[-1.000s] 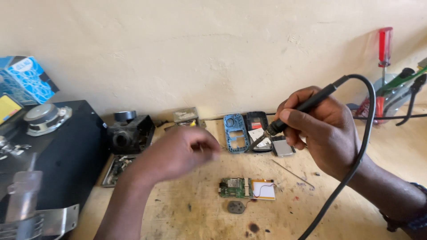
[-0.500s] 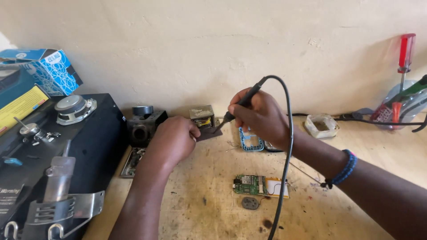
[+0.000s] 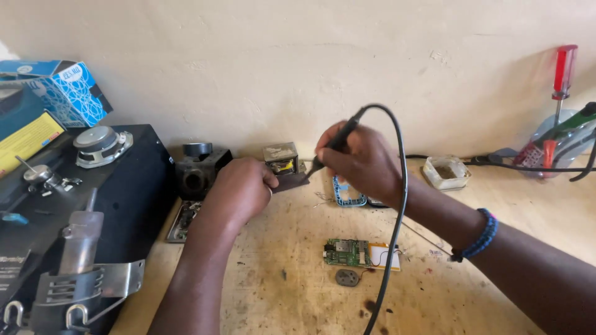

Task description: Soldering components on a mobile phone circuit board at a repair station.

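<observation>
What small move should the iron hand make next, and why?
Probably lower the soldering iron tip the last bit onto the small dark piece. The right hand aims it there, the left hand steadies that piece beside the transformer.

Right hand holds soldering iron (black cable trailing) beside left hand.

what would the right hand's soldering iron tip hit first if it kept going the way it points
Probably the small dark plate by the left hand; the right hand aims the soldering iron down-left at it, though depth is unclear.
</observation>
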